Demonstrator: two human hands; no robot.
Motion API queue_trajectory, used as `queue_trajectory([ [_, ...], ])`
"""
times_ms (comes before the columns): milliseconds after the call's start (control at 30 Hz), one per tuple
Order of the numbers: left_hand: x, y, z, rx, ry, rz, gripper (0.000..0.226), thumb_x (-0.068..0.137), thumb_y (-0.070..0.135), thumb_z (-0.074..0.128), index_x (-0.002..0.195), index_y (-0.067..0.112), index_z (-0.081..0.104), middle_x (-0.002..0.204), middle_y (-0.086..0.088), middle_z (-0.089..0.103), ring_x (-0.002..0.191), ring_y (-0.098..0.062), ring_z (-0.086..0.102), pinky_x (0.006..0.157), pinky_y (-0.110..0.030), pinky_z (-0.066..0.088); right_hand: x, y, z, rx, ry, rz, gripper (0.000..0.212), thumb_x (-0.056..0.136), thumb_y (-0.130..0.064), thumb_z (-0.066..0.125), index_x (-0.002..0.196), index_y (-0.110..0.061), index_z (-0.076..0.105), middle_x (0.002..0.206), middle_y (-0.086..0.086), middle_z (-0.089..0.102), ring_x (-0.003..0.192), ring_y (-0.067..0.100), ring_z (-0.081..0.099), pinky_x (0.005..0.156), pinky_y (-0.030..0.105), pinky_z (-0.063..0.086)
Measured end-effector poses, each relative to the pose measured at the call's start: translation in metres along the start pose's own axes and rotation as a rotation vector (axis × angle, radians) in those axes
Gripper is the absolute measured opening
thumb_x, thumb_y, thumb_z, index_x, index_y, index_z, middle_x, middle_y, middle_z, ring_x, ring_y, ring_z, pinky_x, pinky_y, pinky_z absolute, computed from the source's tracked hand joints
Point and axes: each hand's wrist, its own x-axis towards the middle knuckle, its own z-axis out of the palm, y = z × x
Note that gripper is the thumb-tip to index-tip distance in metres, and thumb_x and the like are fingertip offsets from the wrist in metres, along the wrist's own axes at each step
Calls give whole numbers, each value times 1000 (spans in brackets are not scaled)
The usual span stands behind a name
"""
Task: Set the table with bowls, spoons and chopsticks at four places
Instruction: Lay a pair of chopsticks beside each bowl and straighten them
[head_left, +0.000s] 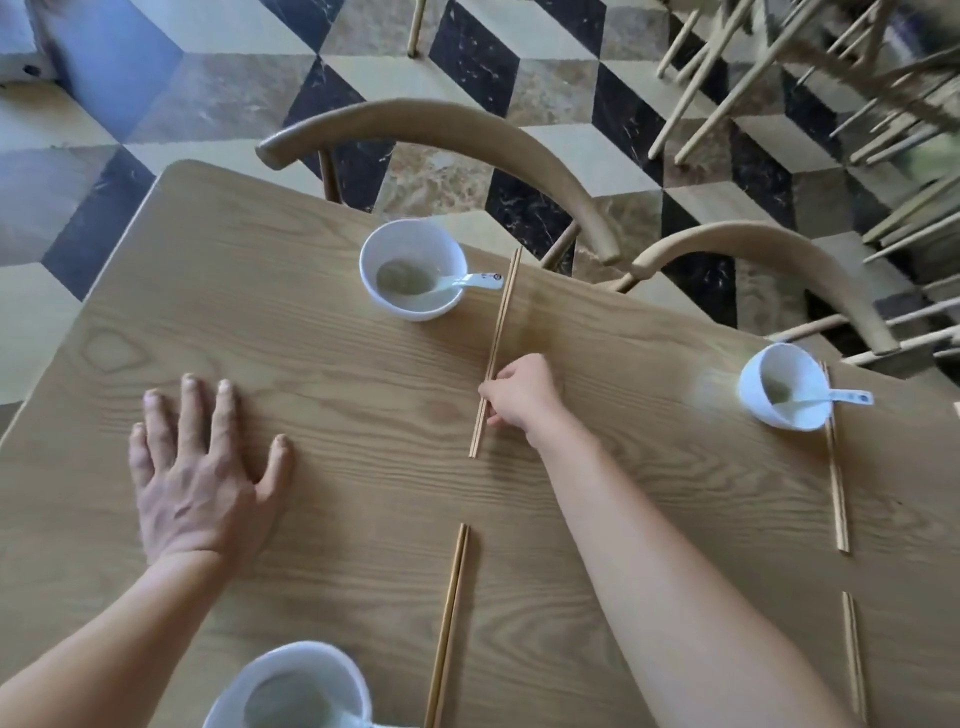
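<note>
On the wooden table (311, 364) a white bowl (412, 267) with a white spoon (467, 282) in it stands at the far side. Just right of it lies a pair of chopsticks (500, 332), and my right hand (522, 395) pinches their near part. My left hand (200, 467) rests flat on the table, fingers spread, holding nothing. A second bowl (784, 387) with a spoon (844, 398) stands at the right edge, with chopsticks (836, 478) beside it. A third bowl (296, 688) sits at the near edge, chopsticks (449, 623) to its right. Another pair of chopsticks (854, 660) lies near right.
Two wooden chairs with curved backs (467, 140) (769, 249) stand against the table's far side. More pale wooden chair legs (779, 62) crowd the upper right. The floor has a black, beige and cream cube-pattern tile.
</note>
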Motion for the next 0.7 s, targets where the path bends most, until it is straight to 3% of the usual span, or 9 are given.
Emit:
queue_trajectory([
  [100, 1, 0, 0, -11, 0, -5, 84, 84, 63, 38, 154, 15, 33, 165, -13, 21, 152, -36, 5, 121, -45, 2, -6, -3, 0, -72, 69, 20, 9, 76, -13, 66, 68, -9, 64, 72, 11, 69, 66, 28, 71, 37, 15, 39],
  [167, 0, -1, 1, -12, -4, -7, 85, 84, 64, 37, 154, 15, 32, 165, -13, 20, 152, -36, 4, 121, -45, 1, -10, -3, 2, -141, 110, 8, 13, 75, -20, 66, 76, -7, 70, 81, 13, 73, 80, 27, 70, 50, 18, 43],
  [267, 0, 0, 0, -15, -8, -5, 85, 85, 64, 35, 154, 15, 31, 165, -14, 19, 152, -36, 4, 121, -47, 2, -19, -3, 3, -173, 169, -18, 20, 75, -27, 73, 81, -7, 71, 89, 12, 72, 85, 26, 64, 63, 20, 40],
  [367, 0, 1, -2, -12, -18, -3, 85, 85, 63, 36, 154, 14, 31, 165, -15, 19, 152, -37, 3, 121, -47, 1, -27, -2, 7, -240, 237, -63, 26, 77, -28, 75, 90, -7, 67, 96, 10, 69, 95, 27, 63, 67, 22, 36],
  [500, -1, 1, -4, -19, -25, -5, 85, 84, 62, 36, 154, 13, 32, 164, -16, 20, 152, -38, 5, 121, -48, 3, -34, 3, 9, -186, 292, -39, 26, 83, -29, 73, 97, -9, 62, 80, -1, 52, 90, 27, 63, 65, 23, 33],
  [600, -1, 3, -6, -16, -25, -1, 85, 83, 61, 38, 153, 12, 34, 164, -17, 21, 151, -40, 6, 121, -50, 5, -33, 6, 10, -115, 211, -38, 25, 90, -31, 64, 103, -10, 60, 101, 9, 62, 98, 28, 61, 71, 23, 33],
  [633, -1, 3, -6, -15, -28, -1, 85, 83, 60, 39, 153, 11, 34, 163, -17, 22, 151, -40, 7, 121, -51, 6, -34, 6, 10, -108, 221, -36, 26, 90, -33, 63, 101, -9, 62, 102, 10, 65, 96, 28, 61, 69, 20, 34],
  [700, -1, 4, -7, -15, -34, -2, 86, 83, 60, 39, 153, 11, 34, 163, -17, 22, 151, -40, 7, 121, -51, 5, -36, 5, 11, -100, 298, -21, 29, 89, -34, 65, 91, -5, 66, 93, 10, 70, 77, 24, 63, 48, 12, 30],
])
